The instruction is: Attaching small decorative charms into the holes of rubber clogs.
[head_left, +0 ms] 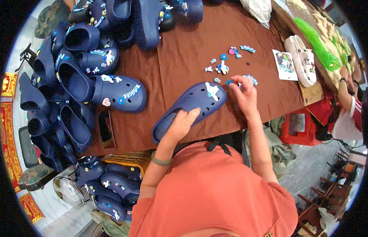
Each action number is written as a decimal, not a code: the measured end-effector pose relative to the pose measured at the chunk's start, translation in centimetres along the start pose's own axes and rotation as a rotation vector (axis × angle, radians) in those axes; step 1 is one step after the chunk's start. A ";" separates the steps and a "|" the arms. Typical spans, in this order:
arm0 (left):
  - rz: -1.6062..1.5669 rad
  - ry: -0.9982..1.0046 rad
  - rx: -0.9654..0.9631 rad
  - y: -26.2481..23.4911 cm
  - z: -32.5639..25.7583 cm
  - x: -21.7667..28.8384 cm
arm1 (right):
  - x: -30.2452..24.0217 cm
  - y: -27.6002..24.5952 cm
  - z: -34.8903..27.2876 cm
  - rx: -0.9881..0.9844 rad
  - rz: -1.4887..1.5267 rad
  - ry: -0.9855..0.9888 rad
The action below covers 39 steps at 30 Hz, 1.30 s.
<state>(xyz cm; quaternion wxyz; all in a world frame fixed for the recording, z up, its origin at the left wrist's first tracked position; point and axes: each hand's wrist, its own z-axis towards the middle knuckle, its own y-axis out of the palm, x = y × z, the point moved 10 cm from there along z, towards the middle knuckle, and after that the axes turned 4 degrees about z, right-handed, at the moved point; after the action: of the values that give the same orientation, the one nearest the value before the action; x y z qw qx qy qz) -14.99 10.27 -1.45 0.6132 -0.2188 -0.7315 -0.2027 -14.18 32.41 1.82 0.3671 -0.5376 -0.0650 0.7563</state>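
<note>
Clogs (120, 186) heap by a crate (126, 157) at seven o'clock; your left hand (181, 123) grips a navy clog (192, 98), your right hand (246, 94), at its two, pinches a charm (228, 82).

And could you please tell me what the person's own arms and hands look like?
The left hand and right hand are ungloved. A plain, rounded greyish-green bangle circles the left wrist; none shows on the right. Short coral sleeves, matching the top, leave both forearms bare. No cables show on either.
</note>
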 end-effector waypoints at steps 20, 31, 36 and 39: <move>-0.117 -0.043 -0.074 0.5 0.0 -0.9 | -10.2 2.8 -6.2 -0.015 -0.243 -0.530; -0.104 -0.029 -0.041 0.5 -0.1 -0.7 | -13.2 6.2 -7.9 -0.471 -0.761 -0.856; -0.030 -0.035 -0.040 0.3 0.1 -0.8 | -13.4 7.3 -9.6 -0.526 -0.805 -1.033; 0.001 -0.041 -0.032 -0.2 0.1 -1.2 | -13.7 7.2 -8.8 -0.518 -0.687 -1.007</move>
<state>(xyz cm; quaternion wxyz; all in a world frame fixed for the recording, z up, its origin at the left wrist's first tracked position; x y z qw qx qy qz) -14.95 10.09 -2.61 0.5945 -0.2330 -0.7406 -0.2093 -7.96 16.04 5.16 0.3711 -0.1382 -0.5759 0.7152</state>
